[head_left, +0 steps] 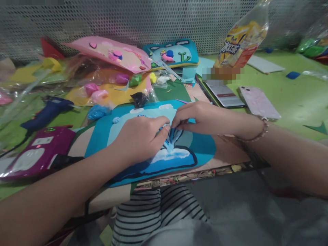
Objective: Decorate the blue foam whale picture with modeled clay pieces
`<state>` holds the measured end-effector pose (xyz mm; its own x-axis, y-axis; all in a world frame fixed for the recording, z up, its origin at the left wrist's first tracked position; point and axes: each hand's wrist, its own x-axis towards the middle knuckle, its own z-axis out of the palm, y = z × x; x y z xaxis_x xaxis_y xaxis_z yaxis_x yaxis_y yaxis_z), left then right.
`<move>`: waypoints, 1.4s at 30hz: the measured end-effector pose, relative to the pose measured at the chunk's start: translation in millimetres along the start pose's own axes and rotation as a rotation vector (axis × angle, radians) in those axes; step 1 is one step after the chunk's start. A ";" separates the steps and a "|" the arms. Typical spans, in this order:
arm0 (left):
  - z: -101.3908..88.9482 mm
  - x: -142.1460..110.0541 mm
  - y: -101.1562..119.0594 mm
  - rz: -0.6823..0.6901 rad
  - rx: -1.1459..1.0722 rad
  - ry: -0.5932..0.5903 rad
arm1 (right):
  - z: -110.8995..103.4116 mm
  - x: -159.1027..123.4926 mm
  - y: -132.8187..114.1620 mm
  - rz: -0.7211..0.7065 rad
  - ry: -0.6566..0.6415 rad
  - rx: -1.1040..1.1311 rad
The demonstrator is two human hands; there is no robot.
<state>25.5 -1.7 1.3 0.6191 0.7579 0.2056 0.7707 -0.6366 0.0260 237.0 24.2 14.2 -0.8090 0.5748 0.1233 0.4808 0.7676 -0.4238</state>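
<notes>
A blue board (205,150) with a clay picture on it lies in front of me. It shows white clouds and a blue and white shape outlined in black, with a pale blue clay spout (170,146) rising from it. My left hand (140,136) rests over the board's middle, thumb and forefinger pinched at a thin blue clay strip. Facing it, my right hand (191,116) bends its fingers down to the strip's upper end. Both sets of fingertips nearly meet there and partly hide the clay. A small blue clay swirl (116,120) sits left of my left hand.
Left are a blue glue gun (48,111) and a purple device (38,152) with a cable. Behind stand a pink decorated board (110,53) and another blue one (171,54), with bagged clay (98,111) before them. Two phones (260,101) (224,94) and a snack bag (238,44) lie right.
</notes>
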 end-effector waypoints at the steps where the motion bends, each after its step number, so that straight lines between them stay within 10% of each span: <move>1: 0.2 0.4 0.1 0.002 0.003 -0.001 | 0.6 -0.1 -0.1 -0.007 0.002 -0.007; 42: -1.3 3.4 1.0 -0.008 -0.001 -0.054 | 7.6 -1.8 -10.2 -0.153 0.046 -0.053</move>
<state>28.3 0.1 3.3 0.6200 0.7696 0.1526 0.7757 -0.6305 0.0282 231.0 13.1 11.5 -0.8585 0.4611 0.2244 0.3710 0.8605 -0.3490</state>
